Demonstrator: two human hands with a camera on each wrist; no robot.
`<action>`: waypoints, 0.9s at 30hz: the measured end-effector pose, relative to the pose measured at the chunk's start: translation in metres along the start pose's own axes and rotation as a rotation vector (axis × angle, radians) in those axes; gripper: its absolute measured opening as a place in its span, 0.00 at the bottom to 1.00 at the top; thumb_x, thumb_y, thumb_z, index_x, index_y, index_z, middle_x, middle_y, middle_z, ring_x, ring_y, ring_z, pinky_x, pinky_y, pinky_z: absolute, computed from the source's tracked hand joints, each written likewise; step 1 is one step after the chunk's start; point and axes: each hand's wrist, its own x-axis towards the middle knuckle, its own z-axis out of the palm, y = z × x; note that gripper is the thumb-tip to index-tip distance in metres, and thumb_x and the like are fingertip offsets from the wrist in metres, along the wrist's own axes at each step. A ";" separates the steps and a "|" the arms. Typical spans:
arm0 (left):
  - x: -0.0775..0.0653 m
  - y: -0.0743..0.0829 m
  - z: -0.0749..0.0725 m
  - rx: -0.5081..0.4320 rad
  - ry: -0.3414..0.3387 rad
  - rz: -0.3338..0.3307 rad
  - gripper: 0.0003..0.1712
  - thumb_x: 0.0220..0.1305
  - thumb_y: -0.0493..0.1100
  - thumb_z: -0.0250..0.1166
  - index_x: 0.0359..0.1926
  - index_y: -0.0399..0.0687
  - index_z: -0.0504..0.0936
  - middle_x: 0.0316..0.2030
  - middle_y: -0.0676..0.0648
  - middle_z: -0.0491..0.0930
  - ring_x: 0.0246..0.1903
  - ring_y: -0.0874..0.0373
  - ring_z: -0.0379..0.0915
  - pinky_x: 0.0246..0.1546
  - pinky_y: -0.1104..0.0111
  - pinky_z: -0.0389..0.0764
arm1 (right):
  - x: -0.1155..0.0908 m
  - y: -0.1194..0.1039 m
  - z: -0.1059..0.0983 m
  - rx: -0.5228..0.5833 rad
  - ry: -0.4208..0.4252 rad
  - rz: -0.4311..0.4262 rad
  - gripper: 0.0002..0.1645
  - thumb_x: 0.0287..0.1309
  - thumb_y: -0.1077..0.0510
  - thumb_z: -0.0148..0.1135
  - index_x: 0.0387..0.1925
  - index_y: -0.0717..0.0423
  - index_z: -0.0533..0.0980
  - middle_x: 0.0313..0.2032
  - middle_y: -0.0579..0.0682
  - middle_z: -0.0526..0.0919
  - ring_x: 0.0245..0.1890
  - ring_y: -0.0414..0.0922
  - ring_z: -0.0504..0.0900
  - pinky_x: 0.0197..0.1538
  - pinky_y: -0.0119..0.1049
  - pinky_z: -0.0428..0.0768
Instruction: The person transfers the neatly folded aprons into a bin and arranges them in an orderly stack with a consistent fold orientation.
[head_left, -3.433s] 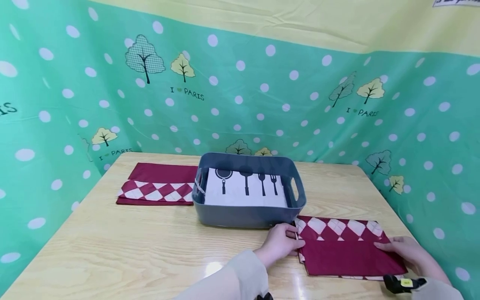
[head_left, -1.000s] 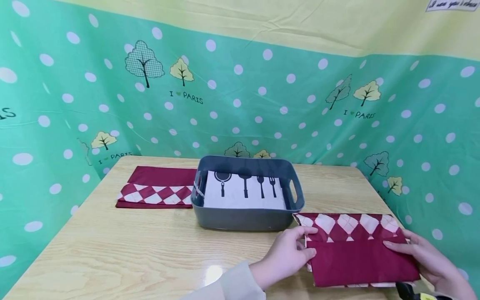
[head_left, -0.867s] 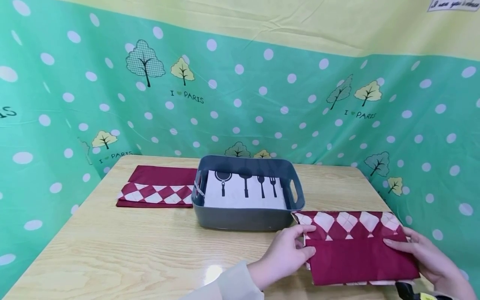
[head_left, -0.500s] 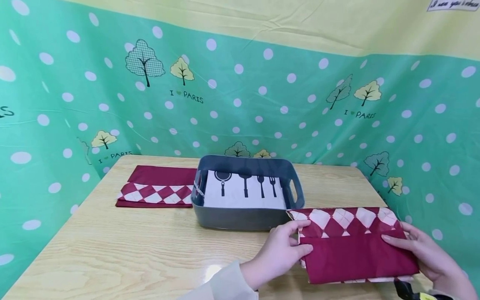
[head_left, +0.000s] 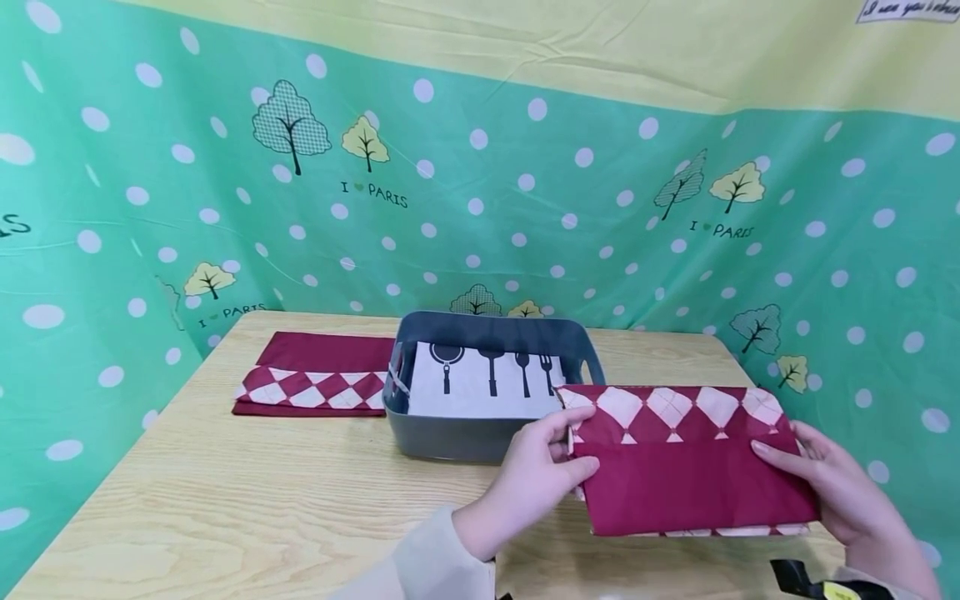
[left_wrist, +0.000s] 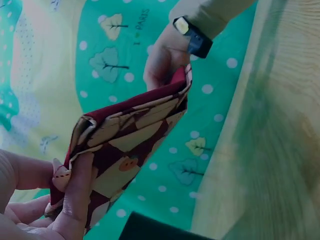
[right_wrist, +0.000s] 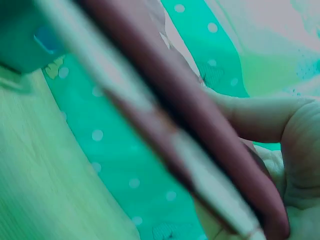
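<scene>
Both my hands hold a folded maroon cloth point(head_left: 697, 487) with a band of white diamonds, raised above the table at the right. My left hand point(head_left: 528, 471) pinches its left edge, thumb in front and fingers behind. The right hand point(head_left: 840, 479) grips the opposite edge the same way. In the left wrist view the folded layers of the cloth point(left_wrist: 120, 165) show edge-on. The cloth's far left corner overlaps the right end of a grey-blue plastic basket point(head_left: 450, 437) in the head view. Inside the basket lies a white cloth point(head_left: 472, 383) printed with black kitchen utensils.
Left of the basket lies another folded maroon cloth point(head_left: 322, 392) with a diamond band, partly hidden behind the basket's end. All of this is on a light wooden table point(head_left: 247, 500). A green dotted curtain point(head_left: 480, 167) hangs behind and at both sides.
Earlier the maroon cloth lay on the table, my hands at its edges. Both hands have lifted it, and it has moved left and farther away toward the basket. The basket stays put.
</scene>
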 end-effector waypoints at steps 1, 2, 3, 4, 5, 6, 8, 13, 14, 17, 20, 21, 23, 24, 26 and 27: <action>0.001 0.000 -0.002 -0.002 0.008 0.005 0.30 0.60 0.29 0.66 0.64 0.45 0.76 0.52 0.39 0.82 0.43 0.53 0.84 0.32 0.66 0.87 | 0.001 -0.001 0.003 0.002 0.006 -0.004 0.18 0.74 0.62 0.46 0.49 0.34 0.74 0.39 0.42 0.88 0.34 0.47 0.89 0.37 0.43 0.87; 0.002 0.000 -0.004 0.001 0.016 0.010 0.30 0.60 0.29 0.66 0.64 0.44 0.76 0.51 0.39 0.82 0.43 0.53 0.84 0.33 0.66 0.87 | 0.001 -0.003 0.005 0.005 0.008 -0.009 0.17 0.74 0.62 0.46 0.49 0.34 0.74 0.39 0.42 0.88 0.34 0.47 0.89 0.37 0.43 0.87; 0.002 0.000 -0.006 0.002 0.022 0.015 0.30 0.60 0.29 0.66 0.64 0.44 0.76 0.51 0.39 0.82 0.43 0.53 0.84 0.34 0.67 0.87 | 0.002 -0.004 0.008 0.011 0.011 -0.020 0.17 0.74 0.62 0.46 0.49 0.35 0.74 0.39 0.43 0.89 0.34 0.47 0.89 0.36 0.43 0.87; 0.003 0.000 -0.007 0.004 0.031 0.018 0.30 0.59 0.29 0.66 0.64 0.44 0.76 0.50 0.39 0.82 0.43 0.54 0.84 0.35 0.67 0.87 | 0.003 -0.005 0.010 0.015 0.014 -0.030 0.17 0.74 0.62 0.46 0.49 0.35 0.74 0.39 0.43 0.89 0.34 0.47 0.89 0.36 0.42 0.87; 0.004 0.000 -0.009 0.008 0.038 0.021 0.30 0.59 0.30 0.66 0.64 0.44 0.76 0.50 0.39 0.82 0.43 0.54 0.84 0.35 0.68 0.87 | 0.003 -0.005 0.013 0.021 0.013 -0.043 0.17 0.74 0.63 0.46 0.49 0.36 0.73 0.39 0.43 0.89 0.34 0.47 0.89 0.36 0.42 0.87; 0.004 0.000 -0.010 0.008 0.043 0.023 0.30 0.59 0.30 0.66 0.64 0.44 0.76 0.50 0.39 0.82 0.42 0.55 0.84 0.36 0.69 0.86 | 0.003 -0.006 0.015 0.027 0.009 -0.056 0.17 0.74 0.63 0.46 0.50 0.37 0.73 0.39 0.44 0.89 0.34 0.47 0.89 0.36 0.42 0.87; 0.004 0.002 -0.013 0.004 0.053 0.020 0.30 0.59 0.31 0.66 0.64 0.44 0.76 0.50 0.39 0.82 0.41 0.56 0.84 0.34 0.71 0.85 | 0.004 -0.007 0.019 0.036 0.009 -0.076 0.17 0.74 0.64 0.46 0.50 0.38 0.73 0.39 0.44 0.89 0.33 0.47 0.89 0.36 0.42 0.87; 0.004 0.005 -0.020 -0.029 0.073 0.018 0.31 0.61 0.32 0.66 0.66 0.45 0.74 0.51 0.38 0.81 0.39 0.60 0.82 0.31 0.73 0.83 | 0.006 -0.010 0.027 0.053 0.014 -0.113 0.16 0.73 0.64 0.46 0.50 0.40 0.73 0.39 0.44 0.89 0.33 0.47 0.90 0.36 0.43 0.87; 0.003 0.006 -0.020 -0.035 0.077 0.022 0.31 0.61 0.32 0.66 0.66 0.44 0.73 0.51 0.37 0.80 0.39 0.60 0.82 0.32 0.73 0.84 | 0.006 -0.011 0.028 0.056 0.015 -0.121 0.16 0.73 0.64 0.46 0.50 0.41 0.73 0.39 0.44 0.89 0.33 0.47 0.90 0.36 0.43 0.87; 0.002 0.008 -0.023 -0.051 0.091 0.032 0.32 0.61 0.32 0.65 0.67 0.43 0.72 0.52 0.36 0.80 0.39 0.60 0.82 0.34 0.70 0.85 | 0.007 -0.013 0.032 0.072 0.012 -0.144 0.16 0.73 0.65 0.46 0.51 0.42 0.72 0.40 0.44 0.89 0.34 0.47 0.90 0.36 0.43 0.87; 0.001 0.009 -0.025 -0.055 0.110 0.041 0.32 0.60 0.31 0.65 0.67 0.42 0.72 0.52 0.35 0.80 0.40 0.59 0.82 0.36 0.68 0.86 | 0.008 -0.016 0.036 0.084 0.016 -0.158 0.16 0.73 0.65 0.46 0.51 0.43 0.72 0.39 0.44 0.89 0.33 0.47 0.90 0.36 0.43 0.87; 0.002 0.009 -0.025 -0.054 0.116 0.042 0.32 0.60 0.31 0.66 0.67 0.43 0.73 0.51 0.35 0.81 0.40 0.59 0.82 0.36 0.68 0.86 | 0.008 -0.016 0.038 0.088 0.019 -0.160 0.16 0.73 0.65 0.46 0.51 0.43 0.72 0.39 0.44 0.89 0.33 0.47 0.90 0.36 0.43 0.87; 0.002 0.010 -0.027 -0.049 0.126 0.047 0.32 0.60 0.31 0.66 0.67 0.43 0.73 0.51 0.35 0.81 0.40 0.59 0.82 0.37 0.69 0.85 | 0.009 -0.018 0.040 0.090 0.031 -0.165 0.16 0.73 0.65 0.47 0.51 0.43 0.73 0.39 0.44 0.89 0.33 0.46 0.90 0.35 0.43 0.87; 0.002 0.010 -0.027 -0.042 0.130 0.050 0.32 0.59 0.31 0.66 0.66 0.43 0.74 0.50 0.35 0.81 0.39 0.59 0.82 0.37 0.70 0.85 | 0.009 -0.019 0.042 0.092 0.039 -0.165 0.16 0.72 0.65 0.47 0.51 0.43 0.73 0.39 0.44 0.89 0.33 0.46 0.90 0.35 0.43 0.87; 0.003 0.010 -0.029 -0.031 0.132 0.053 0.32 0.59 0.31 0.66 0.66 0.43 0.74 0.51 0.35 0.81 0.39 0.59 0.83 0.38 0.70 0.85 | 0.009 -0.020 0.045 0.096 0.052 -0.169 0.15 0.72 0.65 0.48 0.50 0.43 0.73 0.39 0.44 0.89 0.32 0.46 0.90 0.35 0.42 0.87; 0.003 0.010 -0.030 -0.032 0.132 0.054 0.32 0.59 0.31 0.66 0.66 0.43 0.74 0.51 0.35 0.81 0.39 0.58 0.83 0.39 0.69 0.85 | 0.009 -0.021 0.046 0.101 0.057 -0.171 0.15 0.72 0.65 0.48 0.50 0.43 0.73 0.38 0.44 0.89 0.32 0.46 0.90 0.34 0.42 0.87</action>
